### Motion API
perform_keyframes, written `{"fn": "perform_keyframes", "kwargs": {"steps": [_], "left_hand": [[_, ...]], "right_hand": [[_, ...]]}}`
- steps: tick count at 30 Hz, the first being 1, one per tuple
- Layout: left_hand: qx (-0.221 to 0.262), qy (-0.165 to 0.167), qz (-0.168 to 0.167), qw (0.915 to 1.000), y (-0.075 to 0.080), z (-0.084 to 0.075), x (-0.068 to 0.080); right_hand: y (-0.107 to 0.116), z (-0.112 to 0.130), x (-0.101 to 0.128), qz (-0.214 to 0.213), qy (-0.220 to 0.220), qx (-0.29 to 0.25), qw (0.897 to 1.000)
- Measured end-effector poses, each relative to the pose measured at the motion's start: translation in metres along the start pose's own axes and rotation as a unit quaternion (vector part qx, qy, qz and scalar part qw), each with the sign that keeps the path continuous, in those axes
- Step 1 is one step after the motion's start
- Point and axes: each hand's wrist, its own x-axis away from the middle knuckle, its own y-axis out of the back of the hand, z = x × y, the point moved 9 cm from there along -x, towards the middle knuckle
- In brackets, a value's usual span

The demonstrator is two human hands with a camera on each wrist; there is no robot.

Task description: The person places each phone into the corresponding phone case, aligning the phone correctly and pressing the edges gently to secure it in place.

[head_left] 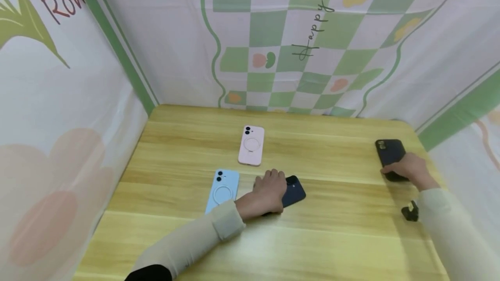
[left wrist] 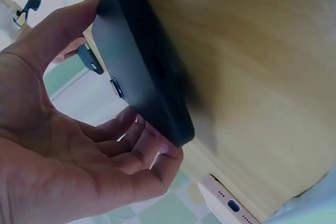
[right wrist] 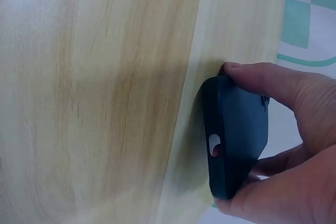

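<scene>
My left hand [head_left: 268, 191] grips a dark blue phone [head_left: 294, 192] by its long edges, thumb on one side and fingers on the other. In the left wrist view, that phone [left wrist: 139, 61] stands slightly off the wooden surface at its near edge. At the far right, my right hand [head_left: 412, 170] pinches a black phone case [head_left: 390, 153] across its sides. The right wrist view shows this case [right wrist: 241, 129] with an open port cutout at its end. Light blue phone [head_left: 223, 192] lies left of my left hand, partly hidden by the sleeve.
A pink phone [head_left: 251, 145] lies farther back on the wooden table [head_left: 332, 237]. Near my right sleeve is a small black-and-yellow object [head_left: 410, 211], partly covered. Printed fabric [head_left: 269, 25] hangs behind the table and on both sides.
</scene>
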Motion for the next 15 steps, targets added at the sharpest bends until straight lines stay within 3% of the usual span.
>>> {"fn": "perform_keyframes", "kwargs": {"steps": [6,15], "left_hand": [[0.018,0.0,0.008,0.9998,-0.002,0.004,-0.002],[0.04,-0.033,-0.005,0.9987,0.003,0.003,-0.002]], "right_hand": [[0.006,0.009,0.003,-0.017,0.019,0.003,1.0],[0.015,0.011,0.004,-0.057,0.016,-0.006,0.998]]}}
